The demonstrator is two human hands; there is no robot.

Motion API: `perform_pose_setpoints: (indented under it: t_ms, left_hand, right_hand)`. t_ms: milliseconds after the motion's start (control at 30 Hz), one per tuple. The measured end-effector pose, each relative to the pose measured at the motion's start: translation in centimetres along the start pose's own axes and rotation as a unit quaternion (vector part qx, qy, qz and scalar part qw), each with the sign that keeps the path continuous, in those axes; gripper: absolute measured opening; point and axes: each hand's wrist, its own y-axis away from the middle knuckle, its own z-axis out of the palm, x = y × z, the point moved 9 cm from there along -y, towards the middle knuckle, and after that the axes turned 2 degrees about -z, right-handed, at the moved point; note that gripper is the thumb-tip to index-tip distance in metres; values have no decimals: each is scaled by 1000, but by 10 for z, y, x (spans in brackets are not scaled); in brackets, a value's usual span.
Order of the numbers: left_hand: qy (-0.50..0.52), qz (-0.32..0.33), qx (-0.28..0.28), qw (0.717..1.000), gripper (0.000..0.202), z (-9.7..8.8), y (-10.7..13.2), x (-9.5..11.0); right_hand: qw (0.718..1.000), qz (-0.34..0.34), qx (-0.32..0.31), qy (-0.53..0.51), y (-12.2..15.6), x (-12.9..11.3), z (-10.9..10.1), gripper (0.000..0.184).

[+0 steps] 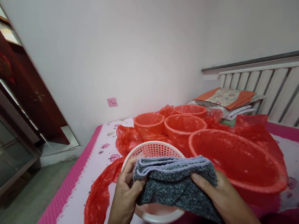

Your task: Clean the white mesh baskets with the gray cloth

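Observation:
Between my two hands is a folded dark grey speckled towel [170, 183] with pale lilac edging, its layers showing along the top. My left hand [127, 187] grips its left end, the thumb in front and the fingers behind. At the right end my right hand [215, 187] pinches it, thumb on the near face and the other fingers hidden. The towel is above a white perforated basket [156, 219], hiding much of its inside. A large red basket [237, 160] wrapped in red plastic stands close to my right hand.
Smaller red baskets [185, 125] stand farther back, also in red plastic. A red plastic bag [98, 193] trails along the bed [86, 165] at left. Folded bedding [225, 99] is piled near the white radiator [271, 88]. Walls border the back.

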Motion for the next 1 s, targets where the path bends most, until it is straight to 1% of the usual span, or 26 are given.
perform_pose_setpoints:
  t_ms: [67,133,233,300,367,400,467,533,600,667,800,867,1000]
  left_hand:
    - [-12,11,4,1000,68,0,1,4]
    - [-41,38,17,998,68,-2,2,11]
    - [-113,86,52,988,47,-5,7,25]
    - [-153,102,57,981,30,-3,10,31]
    - [-167,110,59,978,19,-1,13,35]
    - [-161,112,62,979,17,-1,13,35]
    - [-126,104,72,984,24,-5,13,33]
    - [-70,82,75,991,34,-9,12,26]
    - [-23,60,70,995,40,-12,10,19]
    - [-11,53,55,997,42,-11,8,18]
    - [-44,69,25,996,39,-5,11,28]
    - [-72,88,24,993,36,-3,15,33]
    - [-150,141,25,978,21,0,23,41]
  right_hand:
    - [1000,6,22,-11,1,2,-2,45]
    - [1000,1,24,-5,2,1,-3,45]
    - [1000,-8,19,14,2,-5,-3,46]
    - [999,-13,29,14,1,-7,-5,46]
    - [998,-28,48,15,1,-8,-8,45]
    - [997,-39,57,19,1,-9,-9,43]
    - [994,-61,80,30,2,-10,-12,39]
    - [992,-74,95,38,3,-11,-13,33]
    - [991,-76,98,41,3,-10,-13,30]
    - [991,-78,101,47,2,-11,-14,28]
    - [987,-80,127,61,3,-10,-19,28]
    - [986,-83,130,68,4,-10,-20,28]
    - [982,-97,137,86,5,-10,-23,28]
